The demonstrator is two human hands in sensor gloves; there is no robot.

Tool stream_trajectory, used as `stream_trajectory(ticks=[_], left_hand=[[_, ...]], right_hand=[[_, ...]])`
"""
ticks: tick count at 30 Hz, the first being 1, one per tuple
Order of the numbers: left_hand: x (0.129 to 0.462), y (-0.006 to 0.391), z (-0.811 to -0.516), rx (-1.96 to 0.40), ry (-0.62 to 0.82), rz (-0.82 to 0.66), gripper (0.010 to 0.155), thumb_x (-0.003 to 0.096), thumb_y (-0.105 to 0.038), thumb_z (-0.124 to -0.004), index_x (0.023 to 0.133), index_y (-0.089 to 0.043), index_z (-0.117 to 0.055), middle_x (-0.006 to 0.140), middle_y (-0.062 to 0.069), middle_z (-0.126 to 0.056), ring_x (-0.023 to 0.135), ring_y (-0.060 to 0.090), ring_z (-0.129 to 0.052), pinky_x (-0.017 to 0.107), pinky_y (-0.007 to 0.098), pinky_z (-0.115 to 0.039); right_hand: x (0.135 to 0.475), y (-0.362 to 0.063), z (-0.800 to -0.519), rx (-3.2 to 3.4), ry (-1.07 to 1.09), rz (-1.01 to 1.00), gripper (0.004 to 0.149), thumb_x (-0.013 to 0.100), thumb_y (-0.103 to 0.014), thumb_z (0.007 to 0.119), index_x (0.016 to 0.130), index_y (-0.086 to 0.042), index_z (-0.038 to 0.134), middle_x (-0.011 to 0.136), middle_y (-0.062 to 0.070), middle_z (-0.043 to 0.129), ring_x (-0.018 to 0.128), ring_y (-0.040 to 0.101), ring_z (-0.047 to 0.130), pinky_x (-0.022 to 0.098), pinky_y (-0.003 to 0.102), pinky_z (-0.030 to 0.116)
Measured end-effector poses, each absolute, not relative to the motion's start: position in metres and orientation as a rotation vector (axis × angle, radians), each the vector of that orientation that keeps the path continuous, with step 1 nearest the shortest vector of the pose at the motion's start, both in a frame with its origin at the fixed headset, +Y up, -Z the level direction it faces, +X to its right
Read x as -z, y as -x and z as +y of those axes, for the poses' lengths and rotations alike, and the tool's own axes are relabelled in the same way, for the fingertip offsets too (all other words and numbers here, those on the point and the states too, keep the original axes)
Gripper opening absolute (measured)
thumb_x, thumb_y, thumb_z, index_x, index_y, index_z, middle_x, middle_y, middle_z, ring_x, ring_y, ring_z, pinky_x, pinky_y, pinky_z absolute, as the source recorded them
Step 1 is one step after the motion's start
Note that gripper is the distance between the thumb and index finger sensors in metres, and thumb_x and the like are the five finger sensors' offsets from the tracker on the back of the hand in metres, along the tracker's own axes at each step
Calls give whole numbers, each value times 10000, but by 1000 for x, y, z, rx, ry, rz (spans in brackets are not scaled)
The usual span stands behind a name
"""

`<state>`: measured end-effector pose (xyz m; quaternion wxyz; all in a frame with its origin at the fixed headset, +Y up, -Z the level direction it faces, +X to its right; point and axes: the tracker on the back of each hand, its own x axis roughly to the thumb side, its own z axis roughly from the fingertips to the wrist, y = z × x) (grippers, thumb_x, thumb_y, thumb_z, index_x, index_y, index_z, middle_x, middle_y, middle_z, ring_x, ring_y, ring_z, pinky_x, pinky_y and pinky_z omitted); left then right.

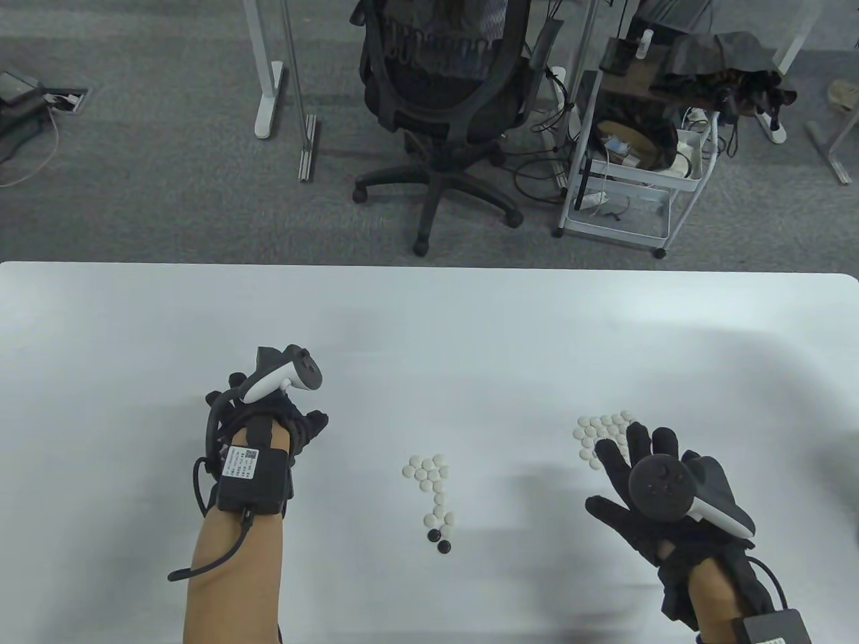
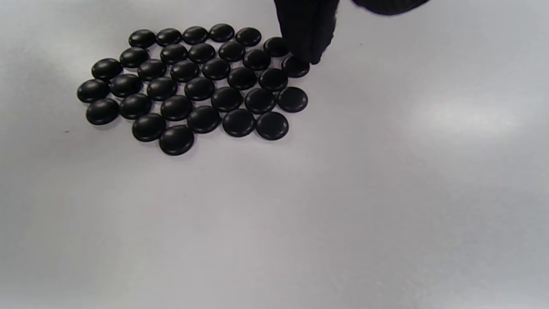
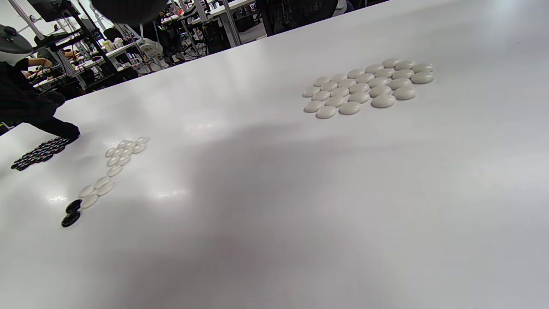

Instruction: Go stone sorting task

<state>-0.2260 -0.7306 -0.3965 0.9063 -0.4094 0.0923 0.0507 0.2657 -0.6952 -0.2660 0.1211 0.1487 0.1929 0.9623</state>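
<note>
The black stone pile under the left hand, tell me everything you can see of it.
The black stone pile is some thirty glossy, rounded discs, packed flat in one layer of rough rows on the white table. A gloved fingertip of the left hand comes down at its edge, at the outermost stones. In the table view the hand hides it.

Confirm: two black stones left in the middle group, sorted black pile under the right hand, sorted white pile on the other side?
Wrong hand. The sorted black pile lies under the left hand, as the left wrist view shows. Two black stones do remain in the middle group, and the sorted white pile lies by the right hand.
</note>
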Motion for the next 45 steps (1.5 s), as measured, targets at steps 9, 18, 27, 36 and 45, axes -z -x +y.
stream_trajectory(ticks=[9, 18, 27, 36, 45], left_hand=[[361, 159, -691, -4, 775, -189, 670, 560, -496, -455, 1139, -234, -669, 1152, 261, 90, 916, 585, 158, 559, 833, 4], [294, 90, -710, 60, 841, -566, 633, 567, -482, -469, 1128, -257, -656, 1160, 300, 22, 929, 611, 82, 582, 841, -75], [265, 61, -745, 163, 867, -672, 633, 570, -463, -436, 1174, -304, -333, 1083, 317, 163, 887, 608, 161, 571, 843, -37], [250, 118, -752, 161, 858, -545, 625, 568, -454, -426, 1168, -317, -315, 1076, 308, 179, 880, 599, 179, 574, 842, -27], [257, 254, -744, 37, 866, -125, 610, 573, -439, -454, 1165, -295, -432, 1114, 307, 118, 903, 599, 150, 578, 840, -28]], right_hand=[[266, -266, -695, -2809, -434, 564, 791, 567, -523, 527, 1135, -107, 168, 1058, 312, -65, 857, 577, -116, 515, 789, 27], [266, -265, -695, -2811, -444, 553, 791, 567, -524, 528, 1136, -107, 170, 1059, 313, -63, 857, 578, -115, 515, 789, 28], [265, -262, -698, -2819, -450, 566, 791, 567, -524, 528, 1136, -109, 168, 1059, 314, -63, 857, 578, -114, 515, 789, 29], [265, -261, -698, -2822, -451, 571, 790, 567, -524, 528, 1136, -108, 171, 1059, 314, -62, 857, 578, -115, 515, 789, 29], [265, -260, -699, -2824, -448, 579, 788, 567, -524, 528, 1136, -110, 174, 1059, 314, -63, 857, 577, -115, 516, 788, 28]])
